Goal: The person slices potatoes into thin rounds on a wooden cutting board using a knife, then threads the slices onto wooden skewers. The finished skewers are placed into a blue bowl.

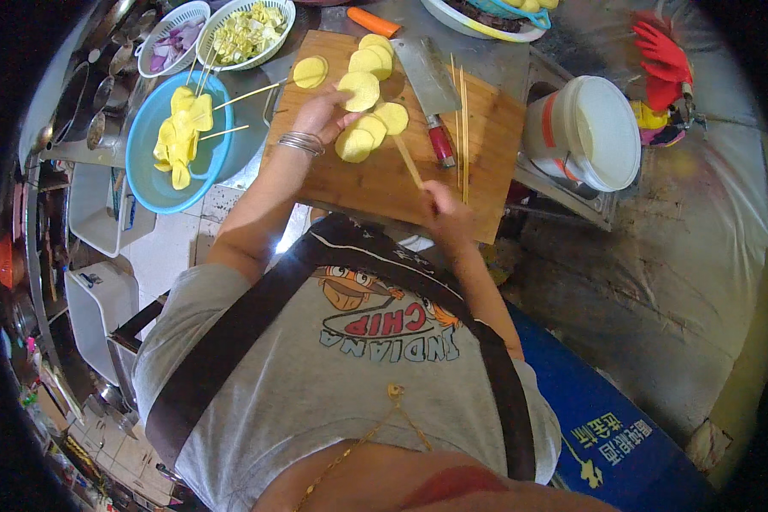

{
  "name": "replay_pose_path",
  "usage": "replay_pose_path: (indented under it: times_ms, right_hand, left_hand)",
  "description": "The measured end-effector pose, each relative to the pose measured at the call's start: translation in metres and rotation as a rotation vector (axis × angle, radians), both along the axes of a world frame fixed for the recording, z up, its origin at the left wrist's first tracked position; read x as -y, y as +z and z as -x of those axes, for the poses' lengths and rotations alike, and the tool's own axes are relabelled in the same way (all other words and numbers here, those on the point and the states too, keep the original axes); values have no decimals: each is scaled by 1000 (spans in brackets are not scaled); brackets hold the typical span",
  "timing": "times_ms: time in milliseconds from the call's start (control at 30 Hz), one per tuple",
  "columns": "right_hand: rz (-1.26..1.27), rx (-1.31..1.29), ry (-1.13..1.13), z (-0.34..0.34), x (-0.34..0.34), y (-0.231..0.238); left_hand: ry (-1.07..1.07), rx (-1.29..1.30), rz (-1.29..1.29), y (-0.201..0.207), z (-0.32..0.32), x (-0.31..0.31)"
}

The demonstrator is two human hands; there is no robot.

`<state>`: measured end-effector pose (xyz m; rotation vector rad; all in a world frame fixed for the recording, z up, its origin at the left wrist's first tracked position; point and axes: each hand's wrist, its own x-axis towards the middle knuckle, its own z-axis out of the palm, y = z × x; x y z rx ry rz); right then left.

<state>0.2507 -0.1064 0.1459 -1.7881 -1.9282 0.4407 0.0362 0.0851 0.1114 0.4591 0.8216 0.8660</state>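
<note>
My left hand [317, 118] is closed on a round yellow potato slice [358, 90], holding it just over the wooden cutting board [316, 189]. In my right hand [446, 212] is a wooden skewer [409, 162], gripped near its lower end. The skewer's far end meets several overlapping potato slices [353, 146]; how deep it goes into them cannot be seen. Beyond my left hand lie a loose slice pile [311, 72] and a row of slices [372, 58]. A cleaver [427, 75] with a red handle rests right of the slices, beside several bare skewers [464, 136].
Left of the board stands a blue basin [136, 162] with skewered yellow slices. Behind it are a basket of chopped greens [247, 36] and one of purple onion [176, 46]. An orange carrot [373, 21] lies behind the board. A white bucket [563, 128] stands at the right.
</note>
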Motion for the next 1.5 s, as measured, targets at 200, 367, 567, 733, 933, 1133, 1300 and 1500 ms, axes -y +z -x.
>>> replay_pose_path:
  times_ms: [200,367,567,733,933,1133,1300,1500]
  right_hand:
    - [70,34,-8,22,30,-8]
    - [19,-160,32,32,46,-9]
    - [-56,-79,15,34,51,-4]
    - [-151,-109,-34,39,50,-18]
    - [21,-255,-116,44,51,-18]
    - [254,-601,-220,41,35,-14]
    - [231,-562,-289,26,38,-21]
    - [332,-392,-254,15,55,-14]
  left_hand:
    - [77,-81,-33,-1,5,1]
    - [68,-178,-224,-1,6,-2]
    - [156,-313,-225,6,-10,8]
    - [56,-498,-257,9,-11,16]
    - [23,-776,-628,-16,-9,20]
    - [-140,-503,-713,-32,-38,72]
    - [-412,-623,-896,-37,-29,86]
    - [-465,-1355,-825,-37,28,42]
